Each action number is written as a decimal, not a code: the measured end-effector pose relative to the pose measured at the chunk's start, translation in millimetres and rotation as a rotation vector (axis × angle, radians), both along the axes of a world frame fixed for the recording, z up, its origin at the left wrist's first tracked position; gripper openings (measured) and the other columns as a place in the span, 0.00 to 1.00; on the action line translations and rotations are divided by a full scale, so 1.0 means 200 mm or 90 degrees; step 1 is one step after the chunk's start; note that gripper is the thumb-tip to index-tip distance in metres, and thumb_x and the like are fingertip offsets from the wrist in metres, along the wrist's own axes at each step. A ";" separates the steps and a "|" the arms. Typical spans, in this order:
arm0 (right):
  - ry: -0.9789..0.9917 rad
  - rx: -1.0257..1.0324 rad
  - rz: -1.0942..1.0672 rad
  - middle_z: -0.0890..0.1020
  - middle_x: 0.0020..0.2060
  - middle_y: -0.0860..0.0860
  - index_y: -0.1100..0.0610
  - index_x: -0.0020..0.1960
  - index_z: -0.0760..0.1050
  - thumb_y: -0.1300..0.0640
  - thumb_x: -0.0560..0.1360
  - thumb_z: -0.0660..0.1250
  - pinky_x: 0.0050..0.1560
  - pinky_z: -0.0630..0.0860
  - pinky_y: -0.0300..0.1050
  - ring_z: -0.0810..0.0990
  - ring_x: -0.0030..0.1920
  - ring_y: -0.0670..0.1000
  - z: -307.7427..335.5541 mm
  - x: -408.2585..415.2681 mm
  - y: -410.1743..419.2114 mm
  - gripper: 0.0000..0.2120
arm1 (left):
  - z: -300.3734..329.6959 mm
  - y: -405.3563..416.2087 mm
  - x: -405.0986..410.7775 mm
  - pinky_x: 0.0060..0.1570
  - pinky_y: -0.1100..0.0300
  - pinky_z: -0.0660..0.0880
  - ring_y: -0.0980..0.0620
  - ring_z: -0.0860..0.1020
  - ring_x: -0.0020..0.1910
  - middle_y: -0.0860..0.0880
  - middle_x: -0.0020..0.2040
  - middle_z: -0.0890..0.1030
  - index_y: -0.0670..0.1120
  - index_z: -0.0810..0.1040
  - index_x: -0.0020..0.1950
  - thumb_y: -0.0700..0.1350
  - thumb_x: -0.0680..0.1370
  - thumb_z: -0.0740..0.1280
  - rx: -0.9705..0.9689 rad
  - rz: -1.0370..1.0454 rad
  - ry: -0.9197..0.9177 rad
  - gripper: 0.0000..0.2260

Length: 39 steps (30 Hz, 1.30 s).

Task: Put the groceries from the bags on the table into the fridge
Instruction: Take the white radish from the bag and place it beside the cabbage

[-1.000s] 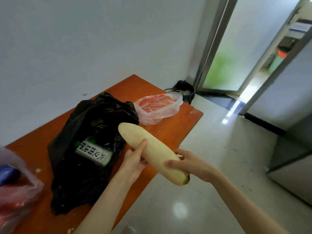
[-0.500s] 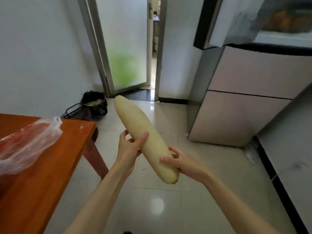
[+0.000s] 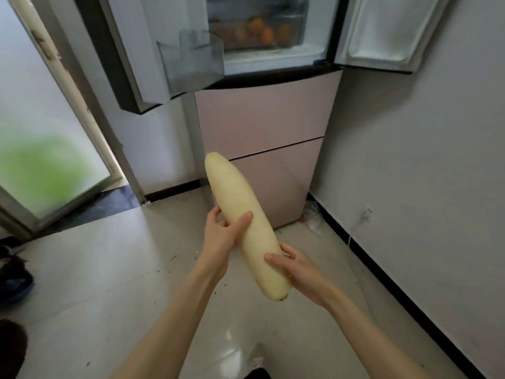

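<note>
A long pale white radish [image 3: 240, 214] is held slanted in front of me, thick tip pointing up toward the fridge [image 3: 262, 127]. My left hand [image 3: 221, 236] grips its middle, thumb across the front. My right hand [image 3: 295, 266] holds the lower end, fingers wrapped round it. The fridge stands ahead with both upper doors swung open. Its lit compartment shows a clear drawer [image 3: 257, 31] with orange fruit inside. The pink lower drawers are closed. The table and bags are out of view.
The left fridge door [image 3: 153, 50] with its clear door bin [image 3: 191, 58] juts out toward me. A frosted glass door [image 3: 41, 160] stands at left. A grey wall runs along the right. Dark things lie on the tiled floor [image 3: 109, 269] at far left.
The view has swung right from the table and bags to face the open fridge. Both hands keep the same hold on the radish, now closer to the fridge.
</note>
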State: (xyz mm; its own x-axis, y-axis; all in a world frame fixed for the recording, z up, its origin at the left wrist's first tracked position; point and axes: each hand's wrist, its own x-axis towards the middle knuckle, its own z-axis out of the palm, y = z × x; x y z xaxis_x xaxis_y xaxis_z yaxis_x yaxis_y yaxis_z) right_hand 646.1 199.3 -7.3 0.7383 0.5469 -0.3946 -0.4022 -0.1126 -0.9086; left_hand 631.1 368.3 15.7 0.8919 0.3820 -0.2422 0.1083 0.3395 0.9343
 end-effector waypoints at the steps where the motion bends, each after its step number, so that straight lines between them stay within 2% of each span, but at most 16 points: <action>1: 0.000 0.001 -0.008 0.83 0.52 0.52 0.51 0.59 0.75 0.49 0.65 0.74 0.49 0.78 0.46 0.82 0.52 0.52 0.00 0.10 -0.02 0.24 | -0.01 -0.01 0.11 0.49 0.51 0.79 0.47 0.79 0.55 0.44 0.60 0.77 0.46 0.61 0.71 0.44 0.69 0.74 0.003 -0.011 -0.005 0.34; 3: 0.005 0.000 -0.028 0.83 0.53 0.51 0.52 0.61 0.74 0.47 0.61 0.75 0.52 0.78 0.48 0.82 0.53 0.52 0.00 0.31 -0.04 0.30 | 0.00 -0.04 0.34 0.44 0.54 0.79 0.48 0.80 0.53 0.44 0.59 0.79 0.46 0.62 0.70 0.44 0.70 0.74 0.005 -0.034 -0.015 0.33; 4: 0.007 0.002 -0.036 0.83 0.53 0.52 0.53 0.62 0.74 0.46 0.60 0.75 0.52 0.78 0.47 0.82 0.53 0.51 0.01 0.41 -0.06 0.32 | 0.01 -0.05 0.45 0.44 0.54 0.79 0.48 0.80 0.53 0.44 0.59 0.79 0.46 0.62 0.69 0.44 0.70 0.74 0.005 -0.040 -0.016 0.32; 7: -0.003 0.010 -0.058 0.83 0.53 0.52 0.54 0.61 0.74 0.51 0.65 0.74 0.49 0.77 0.43 0.81 0.52 0.50 0.07 0.70 -0.10 0.26 | 0.06 -0.11 0.77 0.53 0.49 0.78 0.47 0.79 0.55 0.44 0.60 0.78 0.46 0.63 0.68 0.44 0.71 0.73 0.017 -0.044 -0.020 0.30; 11: -0.021 0.048 -0.105 0.82 0.54 0.52 0.57 0.63 0.73 0.58 0.73 0.68 0.48 0.78 0.40 0.81 0.51 0.49 0.14 1.04 -0.17 0.19 | 0.16 -0.21 1.17 0.43 0.57 0.78 0.47 0.80 0.54 0.45 0.59 0.79 0.45 0.66 0.68 0.44 0.71 0.73 0.040 -0.071 -0.043 0.28; 13: -0.021 0.073 -0.131 0.82 0.53 0.53 0.59 0.63 0.73 0.60 0.74 0.66 0.46 0.79 0.40 0.81 0.49 0.48 0.17 1.20 -0.21 0.17 | 0.21 -0.25 1.36 0.43 0.57 0.78 0.49 0.80 0.53 0.46 0.58 0.79 0.47 0.67 0.68 0.47 0.70 0.74 0.082 -0.095 -0.055 0.29; 17: -0.037 0.117 -0.137 0.83 0.53 0.54 0.58 0.62 0.74 0.55 0.68 0.72 0.57 0.77 0.51 0.81 0.53 0.51 0.26 1.59 -0.30 0.23 | 0.35 -0.34 1.74 0.54 0.51 0.78 0.49 0.80 0.54 0.48 0.59 0.79 0.50 0.67 0.69 0.50 0.69 0.74 0.141 -0.107 -0.083 0.31; 20: -0.088 0.132 -0.121 0.84 0.50 0.52 0.59 0.62 0.74 0.52 0.66 0.72 0.50 0.79 0.47 0.82 0.50 0.49 0.39 1.92 -0.35 0.26 | 0.49 -0.41 2.03 0.54 0.52 0.78 0.51 0.79 0.54 0.48 0.60 0.77 0.48 0.63 0.71 0.51 0.70 0.73 0.170 -0.073 -0.125 0.33; 23: -0.140 0.152 -0.085 0.83 0.52 0.53 0.58 0.64 0.73 0.49 0.67 0.70 0.50 0.78 0.48 0.82 0.52 0.52 0.56 2.22 -0.39 0.28 | 0.67 -0.47 2.32 0.57 0.49 0.76 0.50 0.77 0.56 0.46 0.62 0.75 0.46 0.57 0.73 0.53 0.69 0.74 0.185 -0.004 -0.145 0.38; 25: -0.158 0.174 -0.060 0.83 0.53 0.54 0.57 0.65 0.72 0.47 0.68 0.69 0.49 0.78 0.46 0.82 0.52 0.52 0.70 2.40 -0.39 0.28 | 0.80 -0.49 2.47 0.55 0.51 0.77 0.51 0.77 0.54 0.48 0.58 0.75 0.45 0.58 0.70 0.51 0.71 0.73 0.186 0.022 -0.159 0.35; 27: -0.172 0.192 -0.039 0.82 0.54 0.55 0.57 0.64 0.72 0.46 0.70 0.66 0.48 0.78 0.45 0.82 0.52 0.52 0.84 2.57 -0.37 0.26 | 0.94 -0.48 2.60 0.49 0.57 0.78 0.54 0.78 0.50 0.52 0.51 0.75 0.46 0.60 0.67 0.49 0.72 0.72 0.198 0.034 -0.183 0.29; 29: -0.192 0.196 -0.024 0.82 0.54 0.56 0.57 0.63 0.72 0.45 0.73 0.63 0.49 0.79 0.45 0.81 0.52 0.53 0.98 2.73 -0.33 0.23 | 1.07 -0.45 2.72 0.44 0.62 0.78 0.55 0.77 0.50 0.53 0.51 0.76 0.46 0.63 0.65 0.48 0.73 0.71 0.215 0.047 -0.204 0.25; 31: -0.205 0.191 -0.018 0.82 0.52 0.56 0.56 0.58 0.73 0.46 0.76 0.62 0.49 0.80 0.46 0.82 0.50 0.52 1.10 2.86 -0.28 0.17 | 1.17 -0.40 2.82 0.50 0.57 0.78 0.51 0.78 0.54 0.49 0.55 0.78 0.44 0.69 0.63 0.46 0.73 0.71 0.236 0.054 -0.221 0.22; 33: -0.201 0.193 -0.009 0.83 0.49 0.55 0.55 0.53 0.74 0.45 0.76 0.61 0.49 0.79 0.46 0.82 0.47 0.52 1.19 2.98 -0.20 0.15 | 1.25 -0.34 2.92 0.53 0.53 0.78 0.48 0.79 0.54 0.47 0.55 0.79 0.44 0.72 0.59 0.45 0.73 0.71 0.249 0.066 -0.233 0.16; 37: -0.193 0.187 0.019 0.82 0.52 0.57 0.61 0.62 0.70 0.45 0.74 0.66 0.46 0.81 0.47 0.82 0.49 0.53 1.34 3.20 0.01 0.24 | 1.34 -0.16 3.13 0.51 0.50 0.78 0.47 0.79 0.53 0.45 0.54 0.79 0.43 0.73 0.61 0.48 0.75 0.68 0.227 0.100 -0.197 0.17; 39: -0.202 0.175 0.023 0.81 0.54 0.59 0.62 0.65 0.69 0.46 0.72 0.69 0.46 0.81 0.50 0.82 0.51 0.55 1.40 3.33 0.15 0.28 | 1.36 -0.04 3.25 0.50 0.49 0.78 0.46 0.79 0.52 0.44 0.56 0.78 0.43 0.70 0.64 0.50 0.75 0.68 0.221 0.131 -0.186 0.20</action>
